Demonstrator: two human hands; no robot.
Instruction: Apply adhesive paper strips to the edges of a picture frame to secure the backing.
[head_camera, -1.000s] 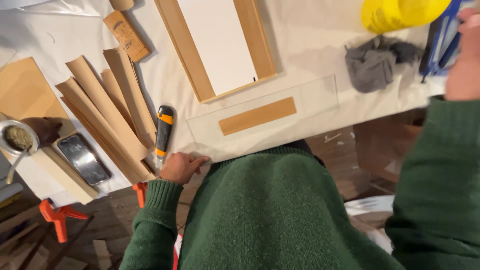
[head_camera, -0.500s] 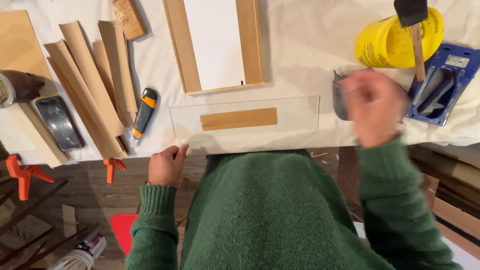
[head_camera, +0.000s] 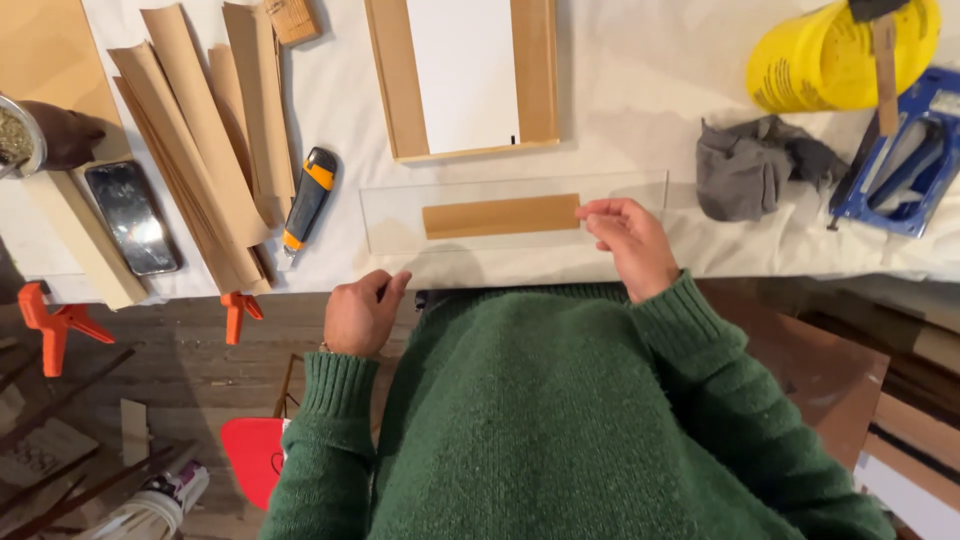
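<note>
Right hand rests on the clear sheet, fingers loosely curled, fingertips touching the right end of the wooden strip beneath it; nothing is gripped. Left hand sits loosely closed and empty at the table edge, just below the sheet's left corner. Count: one strip, one sheet, one utility knife left of the sheet, one grey rag to its right, two orange clamps. Half a second earlier the right hand was raised, blurred, near the rag; the left hand is almost unmoved.
</note>
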